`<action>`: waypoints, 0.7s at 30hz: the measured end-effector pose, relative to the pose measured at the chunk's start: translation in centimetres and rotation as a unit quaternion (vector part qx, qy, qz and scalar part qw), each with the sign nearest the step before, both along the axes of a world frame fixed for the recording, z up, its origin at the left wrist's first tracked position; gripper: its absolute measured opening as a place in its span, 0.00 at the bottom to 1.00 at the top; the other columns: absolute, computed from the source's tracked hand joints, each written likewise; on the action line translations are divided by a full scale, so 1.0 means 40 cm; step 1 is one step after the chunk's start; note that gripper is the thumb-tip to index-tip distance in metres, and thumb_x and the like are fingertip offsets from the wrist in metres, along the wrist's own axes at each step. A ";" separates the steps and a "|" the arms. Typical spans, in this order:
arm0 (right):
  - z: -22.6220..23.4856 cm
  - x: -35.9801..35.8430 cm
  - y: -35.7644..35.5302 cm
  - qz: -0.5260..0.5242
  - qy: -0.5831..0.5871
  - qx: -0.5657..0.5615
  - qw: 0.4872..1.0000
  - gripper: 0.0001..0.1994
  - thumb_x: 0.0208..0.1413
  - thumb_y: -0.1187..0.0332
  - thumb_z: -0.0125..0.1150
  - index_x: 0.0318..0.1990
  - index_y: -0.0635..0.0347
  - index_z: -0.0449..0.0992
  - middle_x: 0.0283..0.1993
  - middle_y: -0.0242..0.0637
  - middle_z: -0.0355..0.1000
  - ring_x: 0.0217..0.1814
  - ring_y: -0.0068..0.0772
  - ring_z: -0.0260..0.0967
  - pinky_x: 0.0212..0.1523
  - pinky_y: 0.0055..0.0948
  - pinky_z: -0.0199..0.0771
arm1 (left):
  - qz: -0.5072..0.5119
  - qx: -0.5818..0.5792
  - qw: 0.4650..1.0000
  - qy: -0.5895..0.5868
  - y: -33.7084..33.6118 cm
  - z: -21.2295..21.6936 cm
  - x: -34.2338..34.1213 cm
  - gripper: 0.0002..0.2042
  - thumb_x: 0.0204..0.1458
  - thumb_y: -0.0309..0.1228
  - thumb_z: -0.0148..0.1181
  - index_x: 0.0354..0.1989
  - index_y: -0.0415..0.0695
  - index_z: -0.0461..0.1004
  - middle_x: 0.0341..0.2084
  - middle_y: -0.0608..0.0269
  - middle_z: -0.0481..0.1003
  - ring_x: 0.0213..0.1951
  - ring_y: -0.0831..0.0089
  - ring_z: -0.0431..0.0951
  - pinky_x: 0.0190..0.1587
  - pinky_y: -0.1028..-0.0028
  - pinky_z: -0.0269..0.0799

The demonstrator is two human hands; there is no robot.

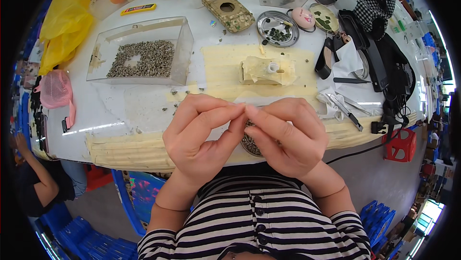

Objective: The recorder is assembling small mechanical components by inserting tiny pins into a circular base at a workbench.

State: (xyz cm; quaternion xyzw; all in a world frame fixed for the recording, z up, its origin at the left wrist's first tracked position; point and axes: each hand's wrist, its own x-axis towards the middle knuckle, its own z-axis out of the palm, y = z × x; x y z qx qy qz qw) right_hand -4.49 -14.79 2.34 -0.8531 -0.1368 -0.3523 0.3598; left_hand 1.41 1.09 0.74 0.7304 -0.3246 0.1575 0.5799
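My left hand (204, 130) and my right hand (290, 128) meet at the fingertips above the table's near edge. Both are closed in a pinch, and whatever lies between the tips is too small or hidden to make out. Partly behind my right fingers is a round dish (248, 146) of small metallic-looking parts. Beyond my hands sits a block wrapped in masking tape (259, 72) with a white cylindrical piece on top. To the left, a clear plastic box (182, 53) holds a heap of small grey-brown parts (144, 58).
A camouflaged model tank hull (229, 13) and a round tin (262, 16) with dark green bits stand at the back. Tweezers and a utility knife (353, 118) lie right. A pink mesh strainer (54, 89) and yellow bag (67, 22) are left. Another person's arm (36, 166) shows far left.
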 end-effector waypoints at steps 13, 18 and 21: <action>-0.003 -0.002 0.000 0.077 0.202 0.363 0.906 0.08 0.48 0.77 0.71 0.38 0.63 0.82 0.34 0.35 0.75 0.33 0.25 0.74 0.33 0.23 0.73 | -0.022 0.011 0.998 -0.060 0.003 0.003 0.010 0.16 0.38 0.16 0.73 0.38 0.41 0.83 0.31 0.62 0.77 0.31 0.69 0.76 0.31 0.74 0.71; -0.006 0.001 0.001 0.006 -0.014 0.026 1.000 0.17 0.37 0.77 0.75 0.40 0.58 0.84 0.32 0.32 0.74 0.29 0.29 0.70 0.28 0.24 0.69 | -0.003 0.009 0.999 -0.034 0.000 0.000 0.005 0.15 0.38 0.15 0.72 0.37 0.41 0.83 0.30 0.62 0.77 0.31 0.69 0.76 0.31 0.74 0.72; -0.004 -0.004 0.001 -0.006 0.043 0.056 0.997 0.16 0.40 0.77 0.74 0.41 0.59 0.84 0.33 0.34 0.75 0.29 0.29 0.71 0.29 0.24 0.70 | -0.009 -0.008 1.000 -0.013 -0.001 -0.002 0.003 0.15 0.39 0.15 0.72 0.37 0.41 0.82 0.30 0.62 0.77 0.31 0.70 0.76 0.32 0.75 0.72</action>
